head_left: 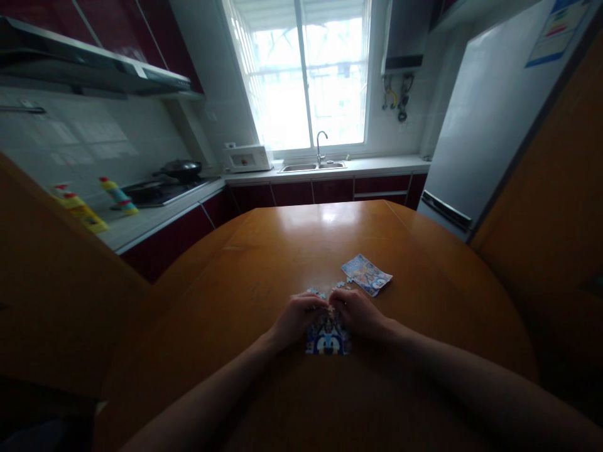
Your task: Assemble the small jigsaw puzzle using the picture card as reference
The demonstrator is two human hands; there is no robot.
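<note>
A partly assembled jigsaw puzzle (328, 344) with a blue cartoon dog face lies flat on the wooden table, just below my hands. My left hand (296, 319) and my right hand (360, 314) meet over its upper edge, fingers closed and fingertips almost touching. Between them shows a small pale jigsaw piece (331, 310), pinched at the fingertips; its picture is too small to read. Several loose pieces (341, 285) are scattered just beyond my fingers. To the right of them lies a creased printed picture sheet (367, 274).
The rounded wooden table (301, 235) spreads around the puzzle. Behind it run a counter with a sink (313, 167) and a white microwave (247, 158). A stove with a wok (181, 169) and cleaner bottles (119, 196) stand left; a fridge (480, 119) stands right.
</note>
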